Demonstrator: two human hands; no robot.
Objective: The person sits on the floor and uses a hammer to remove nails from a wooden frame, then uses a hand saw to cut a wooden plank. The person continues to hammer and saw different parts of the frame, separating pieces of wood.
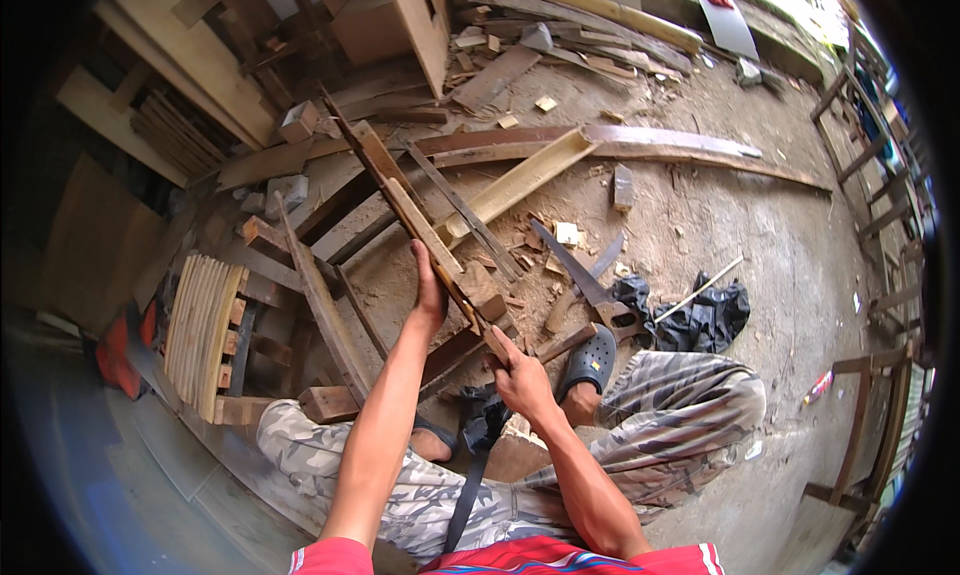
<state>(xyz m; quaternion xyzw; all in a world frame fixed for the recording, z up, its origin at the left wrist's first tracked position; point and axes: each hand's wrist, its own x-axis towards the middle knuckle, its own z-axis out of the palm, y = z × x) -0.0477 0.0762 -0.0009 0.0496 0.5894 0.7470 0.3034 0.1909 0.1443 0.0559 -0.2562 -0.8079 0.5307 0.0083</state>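
Observation:
A long, narrow wooden strip (432, 245) with a dark edge slants away from me toward the upper left. My left hand (430, 290) supports it from the left side near its middle, fingers closed round it and partly hidden. At the near end, my right hand (520, 377) is curled round the wood, thumb and index finger toward the tip. Just beyond the right hand is a small wood block (491, 307). Below the strip a low wooden frame (330, 315) of rough beams stands between my legs and the scrap.
Right of the strip lie a handsaw (572, 267), wood chips and a crumpled black plastic bag (715, 310). Beyond are a pale grooved plank (525, 187) and a long curved beam (690, 140). Stacked slats (200, 325) stand at left; wood scrap (570, 50) is piled at the back.

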